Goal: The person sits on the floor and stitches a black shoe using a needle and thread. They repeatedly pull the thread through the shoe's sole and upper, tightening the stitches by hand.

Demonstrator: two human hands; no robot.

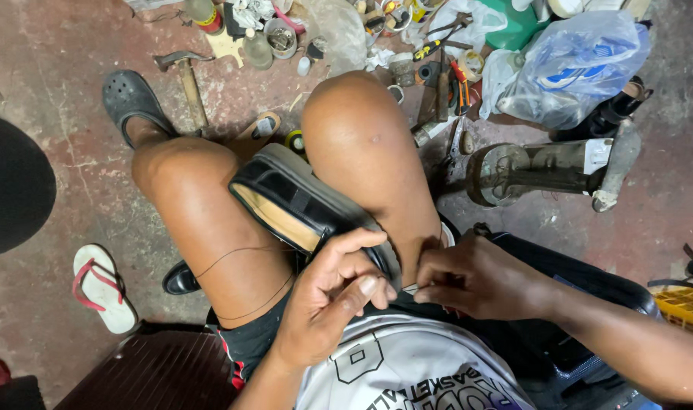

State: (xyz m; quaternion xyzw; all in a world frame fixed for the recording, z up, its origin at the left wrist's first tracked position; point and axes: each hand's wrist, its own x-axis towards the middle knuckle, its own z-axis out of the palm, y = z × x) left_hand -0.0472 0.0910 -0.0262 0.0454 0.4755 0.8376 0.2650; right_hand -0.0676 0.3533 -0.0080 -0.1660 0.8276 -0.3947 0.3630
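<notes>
Both your hands worked at six o'clock: left hand [333, 296] gripped the black shoe [301, 205], right hand [475, 277] pinched shut beside it.

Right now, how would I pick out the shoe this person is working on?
Start at the two bare knees in the middle of the view. Wedged between them is a black shoe with a tan lining, its heel end gripped by the left hand while the right hand pinches beside it. Unlike the grey clog and white flip-flop, it is off the floor.
</notes>
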